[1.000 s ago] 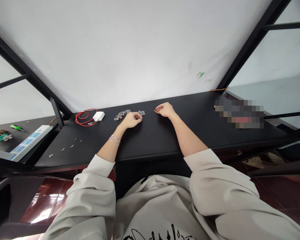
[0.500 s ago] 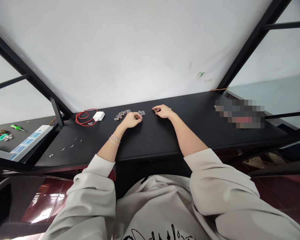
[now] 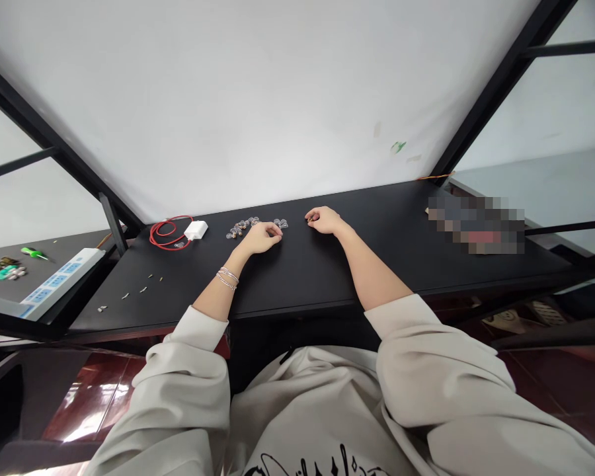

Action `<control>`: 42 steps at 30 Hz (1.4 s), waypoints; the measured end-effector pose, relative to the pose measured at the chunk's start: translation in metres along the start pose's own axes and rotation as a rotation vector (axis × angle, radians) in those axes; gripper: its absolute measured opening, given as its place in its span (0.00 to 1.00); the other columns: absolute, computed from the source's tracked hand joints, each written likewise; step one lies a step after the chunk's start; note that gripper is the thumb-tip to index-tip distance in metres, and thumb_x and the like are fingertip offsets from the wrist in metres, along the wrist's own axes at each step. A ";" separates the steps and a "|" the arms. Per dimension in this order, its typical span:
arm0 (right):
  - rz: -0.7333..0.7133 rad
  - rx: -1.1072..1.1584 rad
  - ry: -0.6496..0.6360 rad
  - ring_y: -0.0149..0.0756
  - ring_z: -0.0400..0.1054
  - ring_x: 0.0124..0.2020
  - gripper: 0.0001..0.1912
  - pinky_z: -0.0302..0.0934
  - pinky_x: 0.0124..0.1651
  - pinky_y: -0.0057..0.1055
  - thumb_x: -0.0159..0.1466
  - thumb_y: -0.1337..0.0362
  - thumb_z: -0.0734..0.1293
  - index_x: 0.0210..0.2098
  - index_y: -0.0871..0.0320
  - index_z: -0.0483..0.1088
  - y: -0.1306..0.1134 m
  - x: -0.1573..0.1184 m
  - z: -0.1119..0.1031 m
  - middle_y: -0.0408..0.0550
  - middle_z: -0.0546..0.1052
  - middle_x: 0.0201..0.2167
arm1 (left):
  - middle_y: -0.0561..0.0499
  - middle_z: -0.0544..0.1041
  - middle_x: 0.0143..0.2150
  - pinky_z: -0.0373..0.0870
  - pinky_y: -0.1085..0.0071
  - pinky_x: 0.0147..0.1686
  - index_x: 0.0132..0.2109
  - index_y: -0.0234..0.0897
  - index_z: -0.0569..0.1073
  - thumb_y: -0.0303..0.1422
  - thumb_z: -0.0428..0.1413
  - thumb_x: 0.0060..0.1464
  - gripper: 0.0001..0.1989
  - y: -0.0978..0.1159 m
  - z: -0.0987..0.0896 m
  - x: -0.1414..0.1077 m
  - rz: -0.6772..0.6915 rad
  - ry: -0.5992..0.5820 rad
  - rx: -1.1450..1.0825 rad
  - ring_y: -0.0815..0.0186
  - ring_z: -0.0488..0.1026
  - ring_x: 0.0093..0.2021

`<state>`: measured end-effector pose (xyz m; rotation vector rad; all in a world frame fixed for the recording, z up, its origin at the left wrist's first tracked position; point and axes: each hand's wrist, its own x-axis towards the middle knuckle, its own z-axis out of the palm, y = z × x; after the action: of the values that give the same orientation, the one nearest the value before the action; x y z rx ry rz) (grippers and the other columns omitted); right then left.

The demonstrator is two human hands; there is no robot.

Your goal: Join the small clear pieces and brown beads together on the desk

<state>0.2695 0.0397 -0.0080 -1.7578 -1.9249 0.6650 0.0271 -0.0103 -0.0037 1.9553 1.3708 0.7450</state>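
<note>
On the black tabletop, my left hand rests with thumb and fingertips brought together; whatever may be between them is too small to make out. Just behind it lies a cluster of small clear, round pieces with brownish parts. A few clear pieces sit beyond its fingertips. To the right, my right hand is closed, its fingers curled towards the thumb. A tiny brownish piece shows at its fingertips, partly hidden by them.
A white charger with a coiled red cable lies on the left. Several tiny bits are scattered nearer the left front. Beyond the frame are a power strip and a green screwdriver. A blurred-out object lies right.
My right hand's index finger, stretched out before, has curled in, closing the fingers around the tiny brownish piece. My left hand has stayed in place.
</note>
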 end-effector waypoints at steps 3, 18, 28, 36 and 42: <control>0.007 0.004 0.007 0.42 0.76 0.48 0.13 0.64 0.59 0.41 0.60 0.69 0.73 0.45 0.53 0.81 0.002 0.001 0.001 0.48 0.82 0.46 | 0.48 0.81 0.34 0.74 0.70 0.38 0.35 0.34 0.78 0.28 0.61 0.49 0.04 0.001 0.000 0.000 0.002 -0.004 0.007 0.69 0.74 0.28; 0.010 0.063 0.046 0.42 0.78 0.48 0.11 0.67 0.57 0.39 0.59 0.72 0.72 0.39 0.53 0.82 0.006 0.004 0.006 0.47 0.84 0.42 | 0.49 0.81 0.33 0.73 0.70 0.36 0.35 0.35 0.78 0.27 0.61 0.50 0.03 0.002 0.000 0.000 0.002 -0.006 0.021 0.69 0.73 0.26; 0.034 0.110 0.060 0.42 0.78 0.48 0.14 0.69 0.56 0.38 0.58 0.72 0.74 0.44 0.56 0.82 0.004 0.001 0.003 0.50 0.83 0.45 | 0.49 0.82 0.34 0.73 0.70 0.38 0.35 0.35 0.78 0.28 0.62 0.50 0.03 0.001 0.000 -0.001 0.022 0.016 0.021 0.69 0.74 0.28; -0.145 0.273 0.185 0.36 0.77 0.38 0.11 0.71 0.49 0.32 0.60 0.68 0.75 0.43 0.58 0.81 -0.015 -0.009 0.007 0.49 0.83 0.38 | 0.49 0.82 0.37 0.71 0.72 0.29 0.39 0.35 0.77 0.31 0.63 0.52 0.07 0.001 0.000 -0.003 0.021 0.036 -0.016 0.72 0.72 0.24; -0.266 0.366 -0.146 0.28 0.71 0.21 0.07 0.69 0.31 0.26 0.59 0.68 0.77 0.38 0.59 0.81 -0.033 -0.023 0.025 0.47 0.84 0.33 | 0.46 0.82 0.37 0.68 0.75 0.18 0.40 0.34 0.75 0.33 0.66 0.54 0.10 0.000 0.002 -0.002 -0.043 0.061 -0.109 0.73 0.72 0.20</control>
<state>0.2306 0.0129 -0.0074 -1.2367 -1.9353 0.9943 0.0285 -0.0123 -0.0053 1.8272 1.3745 0.8468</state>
